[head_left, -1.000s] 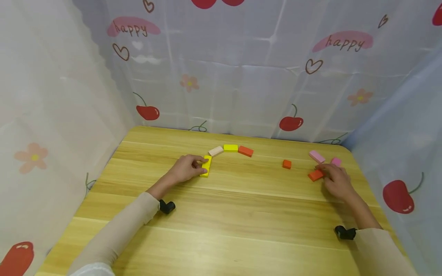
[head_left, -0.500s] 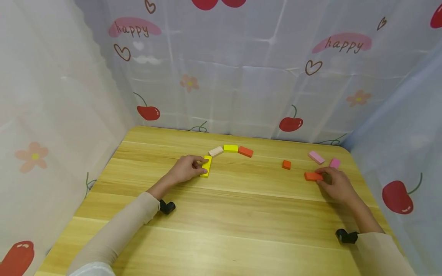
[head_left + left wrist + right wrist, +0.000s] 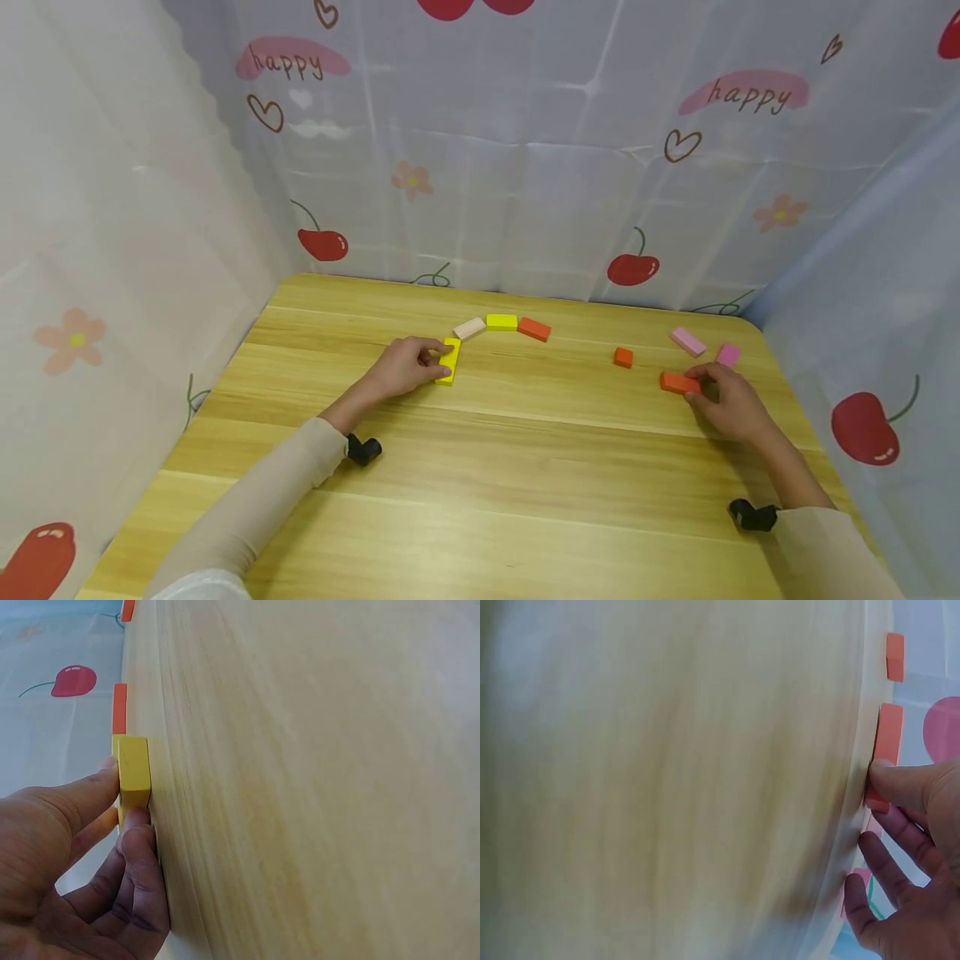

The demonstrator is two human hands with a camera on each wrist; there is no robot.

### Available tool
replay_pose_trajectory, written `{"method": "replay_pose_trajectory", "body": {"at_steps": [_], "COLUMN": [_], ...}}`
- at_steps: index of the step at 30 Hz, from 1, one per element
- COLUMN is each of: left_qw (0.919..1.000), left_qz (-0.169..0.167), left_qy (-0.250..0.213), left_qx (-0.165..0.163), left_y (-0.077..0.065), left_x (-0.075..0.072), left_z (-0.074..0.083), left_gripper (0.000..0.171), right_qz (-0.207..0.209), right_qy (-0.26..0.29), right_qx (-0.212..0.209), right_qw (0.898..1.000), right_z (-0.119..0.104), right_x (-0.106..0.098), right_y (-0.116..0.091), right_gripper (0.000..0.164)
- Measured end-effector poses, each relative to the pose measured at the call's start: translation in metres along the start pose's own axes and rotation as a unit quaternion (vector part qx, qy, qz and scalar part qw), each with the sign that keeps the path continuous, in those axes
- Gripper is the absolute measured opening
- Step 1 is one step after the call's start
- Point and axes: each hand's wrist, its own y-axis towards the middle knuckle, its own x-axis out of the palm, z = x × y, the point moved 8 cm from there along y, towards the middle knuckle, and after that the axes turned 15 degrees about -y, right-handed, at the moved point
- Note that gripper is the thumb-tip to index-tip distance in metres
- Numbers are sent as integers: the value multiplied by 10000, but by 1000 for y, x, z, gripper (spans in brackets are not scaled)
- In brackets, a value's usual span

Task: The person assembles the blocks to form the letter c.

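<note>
My left hand (image 3: 406, 367) pinches a yellow block (image 3: 450, 362) between thumb and fingers. In the left wrist view that yellow block (image 3: 135, 766) shows its end face, low against the tabletop. Beyond it lie a plain wood block (image 3: 469, 328), a second yellow block (image 3: 502, 322) and a red-orange block (image 3: 534, 329), set in a curved line. On the right side of the table, my right hand (image 3: 731, 404) grips an orange block (image 3: 678, 383) by its right end. The thumb lies on this orange block (image 3: 888, 735) in the right wrist view.
A small orange block (image 3: 623, 357) rests left of the right hand. Two pink blocks lie behind that hand, a light pink one (image 3: 687, 341) and a brighter pink one (image 3: 727, 355). The wooden table (image 3: 525, 483) backs onto a printed curtain (image 3: 510, 208).
My right hand has turned the orange block to lie more nearly crosswise and shifted it slightly left. The left hand stays on its yellow block.
</note>
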Motion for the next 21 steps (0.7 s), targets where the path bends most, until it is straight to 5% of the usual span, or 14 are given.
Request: {"method": "replay_pose_trajectory", "body": {"at_steps": [21], "left_qw": [10000], "left_qz": [-20], "left_qy": [-30], "left_qx": [-73], "left_y": [-3], "left_x": [1], "left_z": [3], "left_gripper": [45], "right_qz": [-498], "right_qy": [304], "right_qx": [442], "right_qw": [9973], "right_z": [-23], "right_x": [15], "right_y": [-2], "right_gripper": [34]}}
